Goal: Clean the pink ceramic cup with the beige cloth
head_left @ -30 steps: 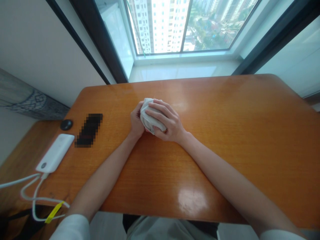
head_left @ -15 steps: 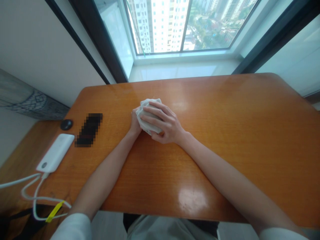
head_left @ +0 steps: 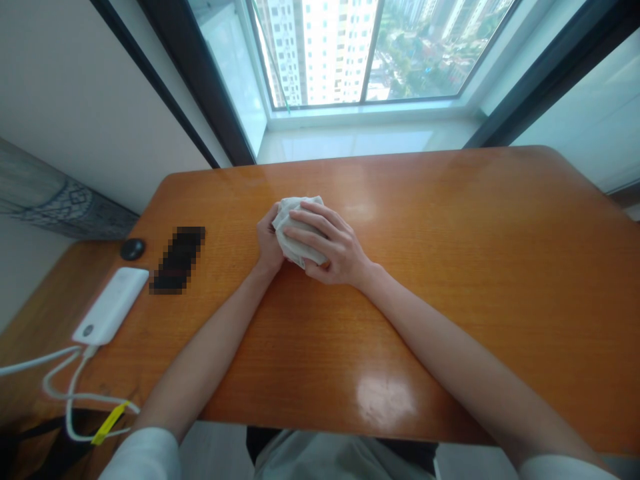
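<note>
A bunched-up white cloth sits between both hands near the middle of an orange wooden table. My right hand lies over the cloth with fingers wrapped across its top and front. My left hand presses against the cloth's left side, its fingers curled behind the bundle and mostly hidden. Both forearms rest on the tabletop.
At the table's left lie a white power bank with a white cable, a blurred-out dark object and a small black round thing. A window and sill lie beyond the far edge.
The cloth bundle and both hands shifted slightly left and the cloth was turned a little in the grip. My left hand shows more of its back now than half a second ago.
</note>
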